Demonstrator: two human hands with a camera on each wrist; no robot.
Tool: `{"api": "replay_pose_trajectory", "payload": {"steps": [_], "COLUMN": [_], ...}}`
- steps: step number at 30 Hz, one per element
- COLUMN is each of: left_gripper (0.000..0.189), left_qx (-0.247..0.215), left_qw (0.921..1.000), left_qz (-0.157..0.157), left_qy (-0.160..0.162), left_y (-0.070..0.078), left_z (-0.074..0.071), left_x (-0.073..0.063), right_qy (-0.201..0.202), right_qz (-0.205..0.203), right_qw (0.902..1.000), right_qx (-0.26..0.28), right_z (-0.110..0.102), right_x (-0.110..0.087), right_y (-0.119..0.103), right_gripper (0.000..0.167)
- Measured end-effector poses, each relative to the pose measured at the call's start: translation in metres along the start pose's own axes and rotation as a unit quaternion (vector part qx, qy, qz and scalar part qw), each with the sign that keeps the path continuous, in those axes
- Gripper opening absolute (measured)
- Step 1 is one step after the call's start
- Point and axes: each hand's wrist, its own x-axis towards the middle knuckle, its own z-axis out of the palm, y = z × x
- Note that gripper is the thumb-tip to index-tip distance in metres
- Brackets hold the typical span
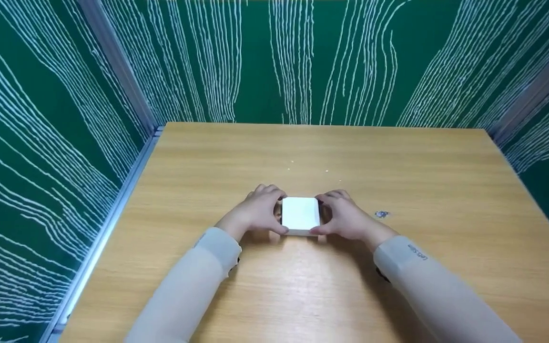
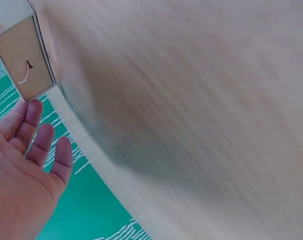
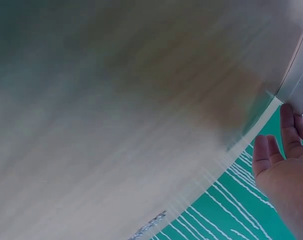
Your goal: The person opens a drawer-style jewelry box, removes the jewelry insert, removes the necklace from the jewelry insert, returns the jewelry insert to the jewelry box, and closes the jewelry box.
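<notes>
A small white square box [image 1: 300,213] sits at the middle of the wooden table, between both hands. My left hand [image 1: 261,209] grips its left side, thumb at the near corner and fingers at the far corner. On the opposite side my right hand [image 1: 343,214] holds it the same way. In the left wrist view, the box's left side shows a tan panel [image 2: 21,52] with a small ribbon tab [image 2: 25,75]. From the right wrist, the box's plain side [image 3: 297,75] appears at the edge, with fingertips right at its corner.
A small silvery crumpled bit [image 1: 381,214] lies on the table [image 1: 274,295] right of the right hand. Several tiny pale specks [image 1: 327,171] lie beyond the box. Green panels with white wavy lines [image 1: 255,62] stand behind the table and at both sides.
</notes>
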Motion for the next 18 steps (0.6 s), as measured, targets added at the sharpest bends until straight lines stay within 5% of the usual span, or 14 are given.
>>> {"api": "replay_pose_trajectory", "payload": {"steps": [14,18], "left_gripper": [0.095,0.101], "left_qx": [0.009,0.003], "left_qw": [0.9997,0.9996], "left_qz": [-0.024,-0.028], "left_qy": [-0.001,-0.007], "left_y": [-0.016,-0.021], "left_z": [-0.017,-0.024], "left_x": [-0.010,-0.014], "right_qy": [-0.017,-0.040], "right_qz": [0.002,0.017], "right_qw": [0.9999,0.9979], "right_qx": [0.000,0.047], "right_z": [0.006,0.000], "right_x": [0.019,0.015], "right_y": [-0.020,-0.019], "right_gripper": [0.109,0.116]}}
